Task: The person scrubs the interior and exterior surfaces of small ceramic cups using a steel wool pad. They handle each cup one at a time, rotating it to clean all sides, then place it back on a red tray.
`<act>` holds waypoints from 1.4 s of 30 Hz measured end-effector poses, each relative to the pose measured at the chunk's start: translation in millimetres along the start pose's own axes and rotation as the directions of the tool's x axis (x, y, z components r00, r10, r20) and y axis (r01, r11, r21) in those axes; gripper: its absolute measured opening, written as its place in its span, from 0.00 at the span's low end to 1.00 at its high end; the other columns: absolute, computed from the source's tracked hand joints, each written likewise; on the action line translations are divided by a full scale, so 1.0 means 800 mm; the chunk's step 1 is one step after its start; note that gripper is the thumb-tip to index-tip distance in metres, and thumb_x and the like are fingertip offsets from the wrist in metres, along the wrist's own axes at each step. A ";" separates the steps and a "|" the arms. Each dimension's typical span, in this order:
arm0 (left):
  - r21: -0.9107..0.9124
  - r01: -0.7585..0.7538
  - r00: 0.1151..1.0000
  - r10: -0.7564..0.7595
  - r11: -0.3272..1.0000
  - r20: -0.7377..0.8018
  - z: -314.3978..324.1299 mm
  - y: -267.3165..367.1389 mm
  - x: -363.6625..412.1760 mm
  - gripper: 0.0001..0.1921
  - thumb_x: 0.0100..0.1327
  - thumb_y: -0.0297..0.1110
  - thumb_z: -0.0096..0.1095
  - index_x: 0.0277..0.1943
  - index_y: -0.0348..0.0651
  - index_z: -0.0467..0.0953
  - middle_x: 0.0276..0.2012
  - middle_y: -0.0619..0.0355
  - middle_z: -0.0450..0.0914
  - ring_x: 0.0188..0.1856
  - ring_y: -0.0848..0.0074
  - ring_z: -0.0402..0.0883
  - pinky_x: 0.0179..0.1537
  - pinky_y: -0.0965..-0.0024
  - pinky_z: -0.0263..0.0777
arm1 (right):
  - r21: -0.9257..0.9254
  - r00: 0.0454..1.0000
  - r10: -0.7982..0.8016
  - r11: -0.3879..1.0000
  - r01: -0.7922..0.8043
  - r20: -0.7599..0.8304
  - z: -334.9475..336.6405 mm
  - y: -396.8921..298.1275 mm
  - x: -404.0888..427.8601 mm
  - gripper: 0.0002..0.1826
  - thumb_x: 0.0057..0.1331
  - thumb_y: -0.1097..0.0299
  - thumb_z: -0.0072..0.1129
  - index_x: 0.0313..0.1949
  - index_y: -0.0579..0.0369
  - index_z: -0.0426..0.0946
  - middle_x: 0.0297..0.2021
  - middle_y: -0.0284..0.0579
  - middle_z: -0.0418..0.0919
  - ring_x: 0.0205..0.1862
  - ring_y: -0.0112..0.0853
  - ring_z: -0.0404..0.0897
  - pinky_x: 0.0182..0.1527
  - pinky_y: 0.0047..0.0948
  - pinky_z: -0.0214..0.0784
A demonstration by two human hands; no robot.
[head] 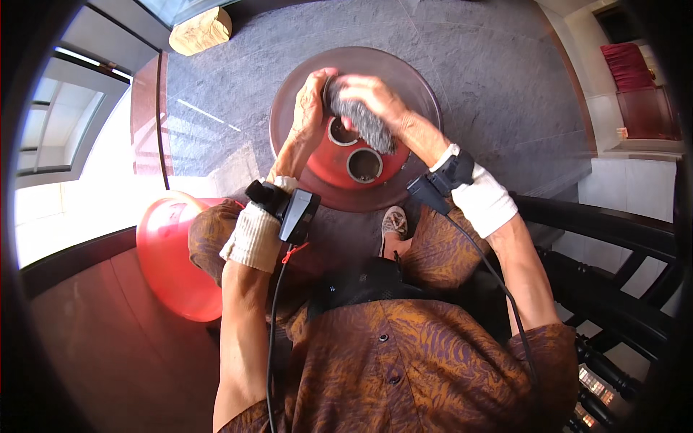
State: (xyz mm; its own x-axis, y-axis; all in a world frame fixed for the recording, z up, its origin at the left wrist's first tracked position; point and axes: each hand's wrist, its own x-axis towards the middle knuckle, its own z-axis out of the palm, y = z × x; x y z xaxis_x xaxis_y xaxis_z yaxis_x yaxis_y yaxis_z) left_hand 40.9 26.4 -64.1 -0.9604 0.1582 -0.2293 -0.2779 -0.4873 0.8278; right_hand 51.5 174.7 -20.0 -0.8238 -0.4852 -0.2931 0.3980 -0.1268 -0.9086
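My left hand (310,105) grips a dark, round-rimmed object (327,93), mostly hidden by my fingers. My right hand (374,97), blurred, holds a grey, shaggy brush or scrubber (365,122) against or very close to it; whether they touch is hard to tell. Both hands are over a wide dark-red round basin or tray (422,97). Inside it is a bright red surface (330,165), on which two short ring-shaped pieces stand: one open ring (342,131) partly under my hands, the other ring (364,165) nearer to me, with dark insides.
A red plastic bucket or stool (178,254) is by my left knee. Black wooden railings (595,222) run at the right. A pale wooden block (200,31) lies on the grey floor (487,70) at the upper left, near a glass door. Cables hang from both wrist devices.
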 end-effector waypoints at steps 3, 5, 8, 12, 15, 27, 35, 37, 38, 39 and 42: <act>-0.042 -0.047 0.999 0.048 0.998 0.016 0.008 -0.005 -0.003 0.16 0.69 0.40 0.41 0.48 0.39 0.71 0.42 0.55 0.76 0.44 0.74 0.75 0.45 0.71 0.71 | 0.258 0.996 0.032 0.966 -0.008 -0.086 0.002 -0.003 -0.004 0.18 0.62 0.67 0.50 0.51 0.61 0.69 0.29 0.45 0.76 0.22 0.28 0.77 0.22 0.24 0.71; 0.043 -0.092 0.996 0.091 0.995 0.017 -0.001 -0.002 -0.002 0.15 0.68 0.40 0.41 0.48 0.39 0.71 0.42 0.55 0.76 0.44 0.74 0.75 0.45 0.71 0.71 | 0.053 0.999 -0.012 0.999 0.014 -0.044 0.013 0.000 -0.007 0.18 0.63 0.67 0.49 0.51 0.62 0.70 0.29 0.44 0.77 0.22 0.27 0.77 0.23 0.23 0.70; 0.139 -0.094 0.995 0.088 0.986 0.045 -0.002 -0.002 -0.005 0.15 0.68 0.38 0.41 0.48 0.39 0.71 0.41 0.54 0.76 0.44 0.74 0.75 0.45 0.72 0.70 | -0.407 0.990 -0.137 0.903 0.137 0.030 0.002 0.006 -0.006 0.15 0.61 0.67 0.50 0.46 0.57 0.75 0.29 0.44 0.78 0.28 0.30 0.79 0.29 0.28 0.72; 0.232 -0.045 0.999 0.038 0.972 0.035 0.001 -0.005 -0.003 0.14 0.67 0.37 0.43 0.46 0.39 0.73 0.39 0.57 0.78 0.41 0.76 0.76 0.41 0.74 0.70 | -0.884 0.921 -0.348 0.356 0.303 0.176 -0.007 0.029 -0.004 0.10 0.56 0.68 0.51 0.36 0.51 0.79 0.31 0.48 0.78 0.31 0.40 0.80 0.35 0.37 0.71; 0.282 -0.009 1.000 0.009 0.959 0.000 -0.013 -0.009 0.001 0.15 0.66 0.40 0.46 0.45 0.40 0.75 0.39 0.58 0.78 0.39 0.75 0.77 0.37 0.72 0.71 | -0.972 0.930 -0.322 0.088 0.217 0.178 0.000 0.041 -0.006 0.06 0.55 0.68 0.52 0.32 0.50 0.77 0.34 0.49 0.74 0.33 0.41 0.78 0.37 0.42 0.69; 0.347 0.211 0.973 -0.164 0.914 -0.162 0.002 0.001 -0.004 0.17 0.62 0.46 0.50 0.42 0.42 0.77 0.32 0.58 0.78 0.32 0.76 0.77 0.29 0.73 0.71 | -0.975 0.845 -0.487 -0.110 0.191 0.220 -0.005 0.057 0.002 0.13 0.56 0.68 0.52 0.41 0.55 0.74 0.38 0.50 0.75 0.37 0.47 0.77 0.42 0.47 0.68; 0.481 -0.270 0.961 0.263 0.834 0.084 -0.087 -0.049 0.026 0.20 0.65 0.46 0.42 0.48 0.39 0.74 0.44 0.51 0.78 0.44 0.66 0.78 0.40 0.62 0.73 | -0.459 0.957 -0.223 0.842 0.285 0.185 -0.022 -0.019 -0.001 0.19 0.55 0.75 0.51 0.48 0.61 0.75 0.38 0.42 0.78 0.35 0.25 0.77 0.41 0.23 0.70; 0.320 -0.161 0.984 0.126 0.934 0.127 -0.070 -0.059 0.025 0.25 0.66 0.49 0.35 0.50 0.37 0.72 0.44 0.47 0.78 0.43 0.60 0.78 0.41 0.58 0.74 | -0.400 0.990 -0.122 0.906 0.138 0.067 -0.049 -0.039 -0.023 0.21 0.57 0.73 0.49 0.51 0.61 0.71 0.35 0.44 0.77 0.27 0.25 0.76 0.32 0.24 0.71; 0.268 -0.141 0.984 0.106 0.953 0.140 -0.061 -0.066 0.027 0.27 0.67 0.50 0.32 0.51 0.36 0.71 0.44 0.46 0.77 0.43 0.57 0.78 0.40 0.56 0.74 | -0.369 0.996 -0.086 0.926 0.076 -0.010 -0.062 -0.038 -0.031 0.21 0.57 0.72 0.49 0.52 0.61 0.70 0.34 0.44 0.77 0.24 0.25 0.76 0.29 0.23 0.70; 0.261 -0.127 0.990 0.107 0.957 0.089 -0.092 -0.055 0.011 0.29 0.67 0.52 0.29 0.51 0.35 0.70 0.45 0.44 0.77 0.42 0.54 0.78 0.40 0.55 0.75 | -0.301 0.999 -0.044 0.953 0.038 -0.013 -0.047 -0.026 -0.012 0.22 0.57 0.71 0.48 0.53 0.61 0.69 0.33 0.44 0.77 0.21 0.24 0.75 0.25 0.23 0.70; -0.564 0.389 0.903 -0.182 0.729 0.388 -0.044 -0.026 0.009 0.28 0.66 0.51 0.33 0.54 0.33 0.69 0.45 0.41 0.77 0.39 0.51 0.80 0.32 0.57 0.77 | -0.569 0.979 -0.126 0.823 0.012 -0.162 -0.085 0.005 -0.011 0.20 0.57 0.70 0.49 0.51 0.57 0.71 0.36 0.48 0.78 0.36 0.33 0.77 0.38 0.33 0.70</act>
State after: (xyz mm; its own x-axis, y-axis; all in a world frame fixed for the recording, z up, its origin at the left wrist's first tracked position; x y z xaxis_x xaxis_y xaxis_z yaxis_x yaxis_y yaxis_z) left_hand 39.3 7.2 -101.3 -0.8096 0.5649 -0.1592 -0.5869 -0.7777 0.2252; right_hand 32.7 237.7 -41.1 -0.9220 -0.3182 -0.2206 0.0883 0.3819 -0.9200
